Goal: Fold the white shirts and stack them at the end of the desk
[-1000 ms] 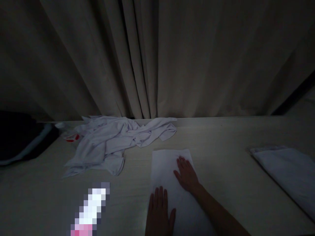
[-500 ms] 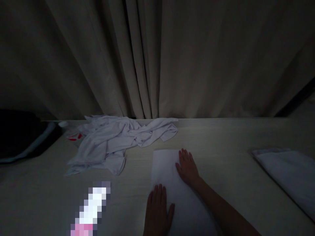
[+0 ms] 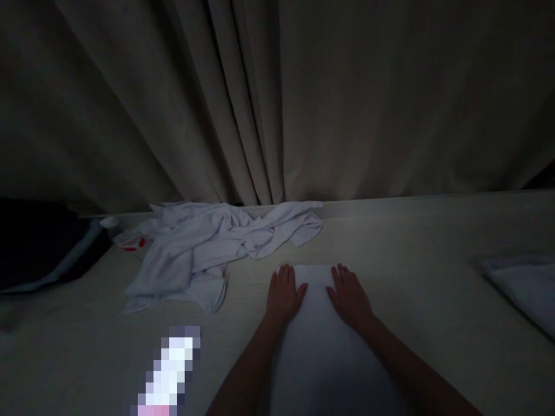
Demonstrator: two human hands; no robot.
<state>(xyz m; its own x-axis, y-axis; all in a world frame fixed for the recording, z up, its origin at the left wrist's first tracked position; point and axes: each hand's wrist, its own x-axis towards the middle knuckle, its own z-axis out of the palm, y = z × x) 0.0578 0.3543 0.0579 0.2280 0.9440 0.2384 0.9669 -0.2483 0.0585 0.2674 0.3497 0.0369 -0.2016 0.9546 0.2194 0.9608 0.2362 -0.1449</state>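
Observation:
A folded white cloth lies flat in a long strip on the pale surface, running from the bottom edge of the view up to its middle. My left hand rests palm down on the strip's far left corner, fingers stretched forward and thumb apart. Across from it, my right hand lies flat on the far right corner, its fingers also extended. Neither hand grasps anything. The cloth's near end runs out of view, and its exact kind cannot be made out in the dim light.
Crumpled white fabric lies at left centre by the curtain. Beside it are a red-and-white package and a dark item. A pixelated bright object lies front left. More folded white cloth sits at the right edge.
My left hand has slid forward along the cloth to its far left corner. My right hand stays at the far right corner. The view has turned slightly.

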